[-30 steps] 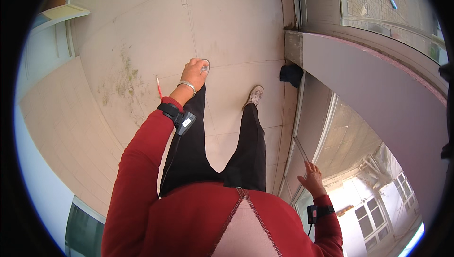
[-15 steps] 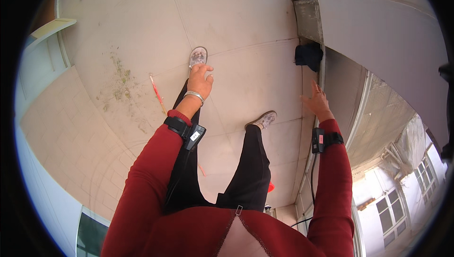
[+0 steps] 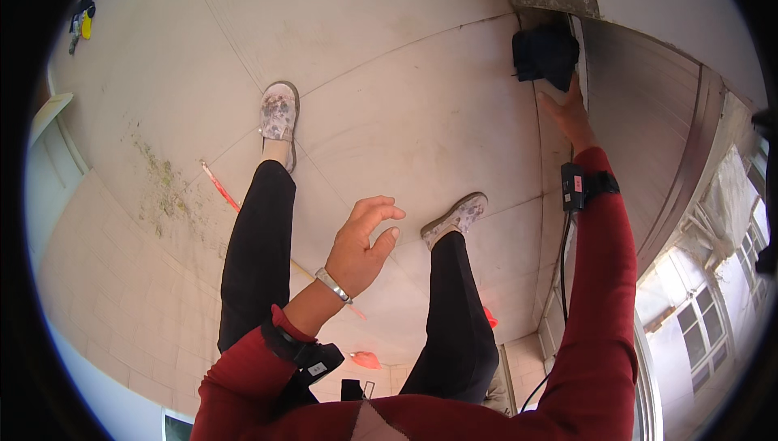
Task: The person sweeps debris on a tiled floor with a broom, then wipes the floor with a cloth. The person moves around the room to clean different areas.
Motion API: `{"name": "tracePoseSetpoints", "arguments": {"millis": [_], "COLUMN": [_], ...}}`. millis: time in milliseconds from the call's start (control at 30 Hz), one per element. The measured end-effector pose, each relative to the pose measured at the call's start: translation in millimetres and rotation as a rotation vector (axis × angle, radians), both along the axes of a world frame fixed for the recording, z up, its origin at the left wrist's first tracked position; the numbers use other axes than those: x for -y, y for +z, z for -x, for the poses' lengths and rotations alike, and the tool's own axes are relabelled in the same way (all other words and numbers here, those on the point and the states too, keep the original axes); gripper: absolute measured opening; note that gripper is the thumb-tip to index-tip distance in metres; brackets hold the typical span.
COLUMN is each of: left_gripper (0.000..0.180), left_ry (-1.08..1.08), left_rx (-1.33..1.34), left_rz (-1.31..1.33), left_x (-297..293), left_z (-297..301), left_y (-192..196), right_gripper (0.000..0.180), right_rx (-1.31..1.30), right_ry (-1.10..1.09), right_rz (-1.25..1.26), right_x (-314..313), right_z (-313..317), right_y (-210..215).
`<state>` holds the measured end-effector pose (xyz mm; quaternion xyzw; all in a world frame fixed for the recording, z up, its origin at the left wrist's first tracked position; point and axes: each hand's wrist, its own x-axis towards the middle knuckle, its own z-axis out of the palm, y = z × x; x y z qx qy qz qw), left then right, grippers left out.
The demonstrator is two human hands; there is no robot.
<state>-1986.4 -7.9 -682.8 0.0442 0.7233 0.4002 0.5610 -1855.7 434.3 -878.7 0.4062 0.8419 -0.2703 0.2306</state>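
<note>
"Where's the dark bundle (image 3: 547, 53)?"
"At the floor's (image 3: 389, 133) edge by the wall panel (image 3: 640, 68); the right hand (image 3: 567, 113), short of it half a second ago, now meets its lower edge, thumb spread from fingers, contact unclear"
"Left hand (image 3: 361, 242)?"
"Empty, fingers half-curled, drawn back from the shoe (image 3: 279, 110) to between the trouser legs (image 3: 258, 246)"

Dark navy fabric-like bundle (image 3: 546, 53), loosely bunched, roughly squarish, lower corner pointed, at the right-hand edge of the pale floor (image 3: 413, 109)
</note>
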Motion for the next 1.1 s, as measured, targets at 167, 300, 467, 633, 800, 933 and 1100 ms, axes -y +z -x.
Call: {"name": "tracePoseSetpoints", "arguments": {"millis": [167,300,467,633,800,933,1100], "left_gripper": [0.023,0.019,0.019,0.018,0.018,0.017,0.017], "left_ry": [0.15,0.316,0.337,0.379,0.348,0.299,0.242], "left_rx": [0.167,0.366,0.32,0.36,0.318,0.341,0.414], "left_rz": [0.121,0.088,0.075,0.089,0.094,0.099,0.123], "left_x": [-21.2,-28.6,-37.7,-42.8,-45.8,-50.7,-53.8], "left_z": [29.0,48.6,71.6,81.4,77.4,67.3,50.4], "left_y": [-11.4,-18.8,-27.8,-29.3,-23.8,-23.2,-26.2], "right_gripper": [0.129,0.133,0.093,0.038,0.037,0.05,0.067], "right_rx": [-0.193,-0.174,0.013,0.119,-0.114,-0.26,-0.156], "right_ry": [-0.286,-0.449,-0.43,0.458,0.118,0.203,0.147], "right_rz": [0.015,-0.005,-0.333,-0.666,-0.517,-0.47,-0.415], "right_x": [-45.0,-49.9,-54.5,-70.0,-52.3,21.6,85.9], "right_z": [37.6,48.0,79.6,134.4,90.7,21.1,23.0], "right_y": [-71.1,-122.6,-165.0,-168.5,-153.7,-145.9,-133.5]}}
